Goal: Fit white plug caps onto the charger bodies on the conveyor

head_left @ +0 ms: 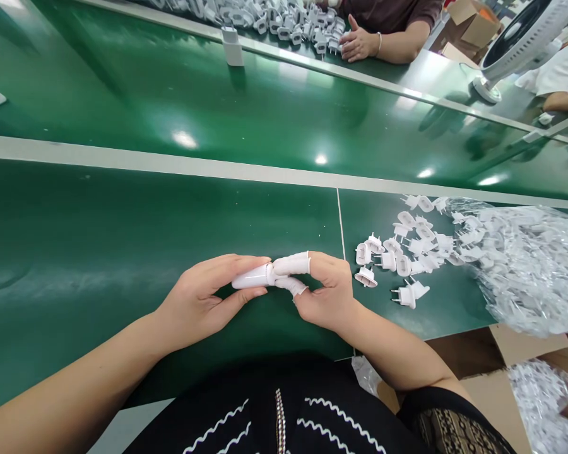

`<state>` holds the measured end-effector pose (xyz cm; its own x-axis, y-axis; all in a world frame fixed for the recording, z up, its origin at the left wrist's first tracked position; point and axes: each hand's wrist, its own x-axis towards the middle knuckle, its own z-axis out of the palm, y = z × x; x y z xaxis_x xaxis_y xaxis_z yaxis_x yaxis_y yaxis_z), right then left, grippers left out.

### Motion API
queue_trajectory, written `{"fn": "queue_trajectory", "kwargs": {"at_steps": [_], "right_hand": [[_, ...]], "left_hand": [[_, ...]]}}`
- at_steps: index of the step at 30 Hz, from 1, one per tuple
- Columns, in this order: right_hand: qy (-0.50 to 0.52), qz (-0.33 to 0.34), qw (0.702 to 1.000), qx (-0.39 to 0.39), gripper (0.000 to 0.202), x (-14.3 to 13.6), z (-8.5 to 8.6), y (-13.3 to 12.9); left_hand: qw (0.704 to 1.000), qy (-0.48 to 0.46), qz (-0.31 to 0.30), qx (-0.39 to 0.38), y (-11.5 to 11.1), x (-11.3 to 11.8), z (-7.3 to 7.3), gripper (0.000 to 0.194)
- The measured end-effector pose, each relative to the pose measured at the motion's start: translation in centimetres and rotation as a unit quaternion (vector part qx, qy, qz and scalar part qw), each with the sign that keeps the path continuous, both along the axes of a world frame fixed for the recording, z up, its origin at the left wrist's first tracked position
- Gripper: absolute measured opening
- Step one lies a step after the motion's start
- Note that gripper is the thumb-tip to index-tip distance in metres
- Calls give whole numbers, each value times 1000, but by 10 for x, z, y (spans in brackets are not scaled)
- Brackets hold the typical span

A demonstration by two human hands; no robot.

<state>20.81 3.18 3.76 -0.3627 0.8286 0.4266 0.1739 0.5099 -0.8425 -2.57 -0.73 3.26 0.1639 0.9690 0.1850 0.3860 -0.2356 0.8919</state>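
- One white plastic piece (pixel 253 277) is over the bench (pixel 123 221), near its front edge.
- Left hand (pixel 208 293) pinches the left end with thumb and fingers.
- Right hand (pixel 329 290) pinches the right end, fingers wrapped in white.
- Plug adapters (pixel 403 265) lie at right.

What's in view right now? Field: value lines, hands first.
Left hand: grips white piece, thumb and fingers
Right hand: wrapped fingers pinch the piece's right end
Surface: green table
Loose parts: white plug parts, right of both hands
Bag: clear plastic bag, full of white parts
Below table: open cardboard box
Across: co-worker's hand beside plug pile; fan
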Motion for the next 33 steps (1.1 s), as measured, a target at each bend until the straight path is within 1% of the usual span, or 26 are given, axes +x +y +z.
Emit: {"fn": "queue_trajectory", "kwargs": {"at_steps": [3,5,8,12,14,16,18,19,20,21,23,24,26,28,33], "right_hand": [[-4,5,1000,-15,18,0,-1,0],[3,9,1000,-21,19,0,-1,1],[16,6,1000,-6,23,-2,0,0],[25,-9,999,42,26,-3,-1,-3],[15,-16,998,59,26,-3,-3,-4],[2,-21,998,58,27,-3,-6,-5],[14,-17,999,25,23,-2,-7,-3],[27,-10,1000,-13,17,-2,-6,-1],[40,2,997,-64,10,0,-4,2],[48,17,991,-123,8,1,-1,5],[55,51,971,-228,24,5,5,10],[57,64,962,-259,30,7,8,13],[69,68,958,-271,31,8,12,15],[79,53,964,-249,28,8,13,13],[73,24,981,-176,23,0,7,2]], "left_hand": [[1000,26,0,-16,0,-1,1,25],[999,35,-7,-4,0,-2,1,25],[997,38,-23,56,-1,-1,-1,23],[988,59,-33,137,-5,3,-7,27],[984,68,-34,164,-6,4,-9,29],[981,71,-30,176,-6,4,-9,31],[984,60,-29,167,-6,3,-8,32],[986,48,-30,155,-6,2,-7,32],[990,32,-31,137,-6,2,-6,33],[993,16,-31,116,-7,1,-5,35],[996,-18,-19,79,-9,0,-4,39],[997,-31,-12,64,-9,0,-4,40],[998,-50,-5,44,-10,1,-5,39],[997,-55,-11,44,-10,2,-4,34],[994,5,-24,103,-11,3,0,27]]}}
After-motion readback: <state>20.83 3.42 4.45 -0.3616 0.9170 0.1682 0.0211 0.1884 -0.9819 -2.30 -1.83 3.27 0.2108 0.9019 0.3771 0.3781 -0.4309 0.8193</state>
